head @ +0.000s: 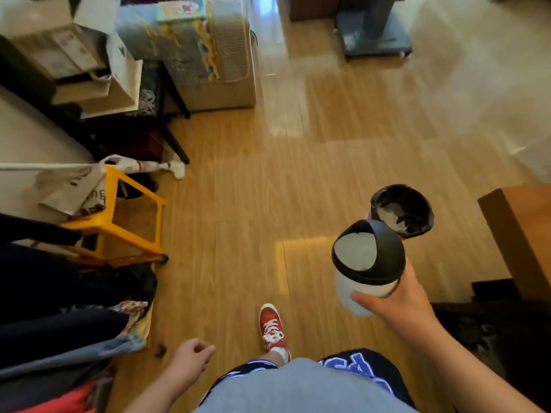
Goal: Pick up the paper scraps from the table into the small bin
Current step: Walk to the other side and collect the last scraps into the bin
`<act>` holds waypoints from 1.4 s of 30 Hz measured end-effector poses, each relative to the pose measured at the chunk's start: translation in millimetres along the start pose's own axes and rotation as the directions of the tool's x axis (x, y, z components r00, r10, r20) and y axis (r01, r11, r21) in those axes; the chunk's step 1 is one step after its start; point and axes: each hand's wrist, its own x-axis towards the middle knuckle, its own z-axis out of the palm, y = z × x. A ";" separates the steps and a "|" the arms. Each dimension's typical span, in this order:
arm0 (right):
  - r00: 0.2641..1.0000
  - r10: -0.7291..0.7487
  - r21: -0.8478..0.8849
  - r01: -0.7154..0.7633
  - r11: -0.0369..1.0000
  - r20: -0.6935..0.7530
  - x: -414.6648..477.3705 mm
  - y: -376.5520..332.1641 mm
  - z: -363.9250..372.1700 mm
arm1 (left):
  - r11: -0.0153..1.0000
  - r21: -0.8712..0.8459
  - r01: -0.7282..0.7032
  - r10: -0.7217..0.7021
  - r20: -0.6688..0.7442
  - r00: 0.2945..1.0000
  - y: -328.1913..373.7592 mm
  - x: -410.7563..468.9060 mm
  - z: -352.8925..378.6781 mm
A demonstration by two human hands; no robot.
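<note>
My right hand [396, 302] grips a small white bin [362, 281] with a black swing lid, held in the air above the wooden floor. Just beyond it stands a second bin [402, 210], lined with a black bag, with white paper scraps [390, 214] inside. My left hand [190, 357] hangs low at my side, fingers loosely curled, holding nothing. A corner of the wooden table [518, 231] shows at the right edge; no scraps are visible on it.
A yellow plastic stool [131, 225] with a cloth bag stands at the left, beside dark clothes. Boxes on a black rack [89, 93] and a folded mat [205, 52] sit at the back left. My red shoe [272, 327] steps on the wooden floor.
</note>
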 end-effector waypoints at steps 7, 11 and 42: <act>0.990 0.135 0.017 -0.135 0.991 -0.034 75.2 -3.6 -11.2 | 0.962 0.139 -0.237 0.232 0.053 0.971 148.9 36.5 -53.1; 0.982 0.178 0.014 -0.177 0.984 -0.057 119.5 4.7 -25.0 | 0.934 0.130 -0.332 0.325 0.073 0.943 251.9 60.4 -56.1; 0.962 0.239 0.121 -0.224 0.967 -0.133 633.9 -137.2 -68.1 | 0.862 0.399 -0.313 0.288 0.124 0.950 704.9 273.4 -190.3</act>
